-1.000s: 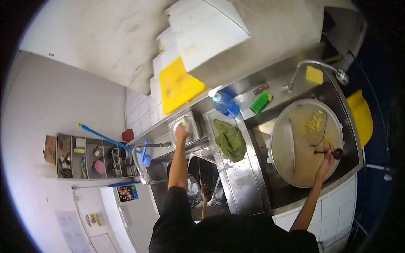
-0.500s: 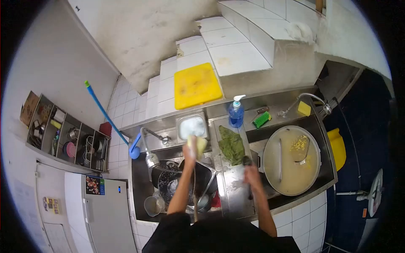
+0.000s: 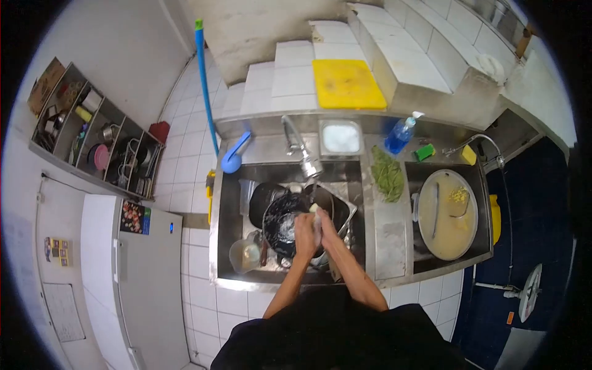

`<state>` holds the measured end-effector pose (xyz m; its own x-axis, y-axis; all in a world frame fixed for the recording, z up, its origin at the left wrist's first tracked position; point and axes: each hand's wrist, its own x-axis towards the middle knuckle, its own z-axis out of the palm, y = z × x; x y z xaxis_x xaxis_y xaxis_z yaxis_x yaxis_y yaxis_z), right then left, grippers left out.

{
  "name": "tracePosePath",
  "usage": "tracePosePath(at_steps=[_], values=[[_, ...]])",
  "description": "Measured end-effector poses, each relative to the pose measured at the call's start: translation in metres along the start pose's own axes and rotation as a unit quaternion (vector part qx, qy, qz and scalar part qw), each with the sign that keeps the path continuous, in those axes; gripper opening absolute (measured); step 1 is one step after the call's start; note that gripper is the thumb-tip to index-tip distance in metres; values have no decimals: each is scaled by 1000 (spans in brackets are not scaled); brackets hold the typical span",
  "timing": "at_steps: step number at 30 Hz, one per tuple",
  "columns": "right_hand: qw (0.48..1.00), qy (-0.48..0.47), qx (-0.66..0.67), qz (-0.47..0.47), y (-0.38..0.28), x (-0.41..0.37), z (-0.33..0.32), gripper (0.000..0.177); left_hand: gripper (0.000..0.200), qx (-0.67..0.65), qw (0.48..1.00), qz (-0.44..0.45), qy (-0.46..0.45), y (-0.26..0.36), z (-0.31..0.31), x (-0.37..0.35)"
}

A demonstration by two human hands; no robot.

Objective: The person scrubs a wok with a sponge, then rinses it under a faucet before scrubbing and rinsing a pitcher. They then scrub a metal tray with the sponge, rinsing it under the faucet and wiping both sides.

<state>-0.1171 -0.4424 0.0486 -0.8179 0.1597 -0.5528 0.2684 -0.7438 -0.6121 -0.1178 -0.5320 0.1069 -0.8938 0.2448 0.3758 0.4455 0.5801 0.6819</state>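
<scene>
Both my hands are close together over the left sink basin (image 3: 217,246), below the tap (image 3: 310,166). My left hand (image 3: 304,234) is closed, and a pale yellow sponge (image 3: 314,208) pokes out at its fingertips. Right against it, my right hand (image 3: 328,229) is closed too. A whitish, narrow shape shows between the hands, too blurred to name. Under them sit a dark round pan (image 3: 280,225) with wet, shiny insides and another black pan (image 3: 264,200). A clear plastic jug (image 3: 245,256) stands at the basin's front left.
A soap tray (image 3: 341,139), blue soap bottle (image 3: 401,135) and green sponge (image 3: 424,152) line the back ledge. Leafy greens (image 3: 387,176) lie on the divider. A large pot (image 3: 444,246) of cloudy liquid fills the right basin. A blue ladle-like scoop (image 3: 232,161) rests back left.
My left hand has come from the soap tray down into the left basin with the sponge. My right hand has moved left from the divider to meet it. The view has shifted.
</scene>
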Motion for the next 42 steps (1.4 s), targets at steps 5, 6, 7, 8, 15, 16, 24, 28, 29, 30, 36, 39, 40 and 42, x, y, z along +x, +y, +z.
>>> tracePosePath(at_steps=[5, 6, 7, 8, 15, 16, 24, 28, 29, 30, 36, 39, 40, 42], values=[[988, 18, -154, -14, 17, -4, 14, 29, 26, 31, 985, -89, -143, -18, -22, -9], [988, 36, -150, -11, 19, -3, 15, 21, 29, 34, 978, -112, -171, -26, -18, -11], [987, 36, -155, -11, 27, 3, 9, 21, 29, 30, 979, -113, -169, -30, -16, -12], [988, 39, -149, -22, 35, 10, 4, 25, 31, -6, 984, -96, -148, -34, -13, -13], [989, 66, -128, -26, 43, 3, -4, 19, 37, -17, 966, -34, -257, -63, 0, -26], [989, 67, -130, -25, 45, 2, -7, 19, 37, -18, 966, -35, -257, -59, -1, -22], [992, 81, 18, -94, 19, -19, 15, 30, 50, -572, 704, -419, -41, -52, 16, -15], [986, 59, -124, -91, -4, -47, 32, 26, 45, -456, 788, -404, -84, -41, 16, -25], [983, 31, -155, -88, -5, -49, 31, 24, 37, -442, 775, -443, -91, -31, 3, -17], [979, 5, -184, -85, -5, -54, 33, 23, 37, -440, 776, -443, -90, -36, 2, -14], [814, -63, -432, -383, 3, -50, 32, 24, 31, -542, 671, -485, -141, -69, 34, -16], [865, -29, -379, -327, -15, -59, 38, 27, 28, -561, 674, -465, -121, -43, 16, -4], [923, -13, -300, -241, -22, -61, 39, 28, 27, -558, 683, -457, -117, -27, 1, 3], [937, 9, -300, -179, -27, -51, 26, 31, 27, -590, 697, -397, -88, -22, 2, 10]])
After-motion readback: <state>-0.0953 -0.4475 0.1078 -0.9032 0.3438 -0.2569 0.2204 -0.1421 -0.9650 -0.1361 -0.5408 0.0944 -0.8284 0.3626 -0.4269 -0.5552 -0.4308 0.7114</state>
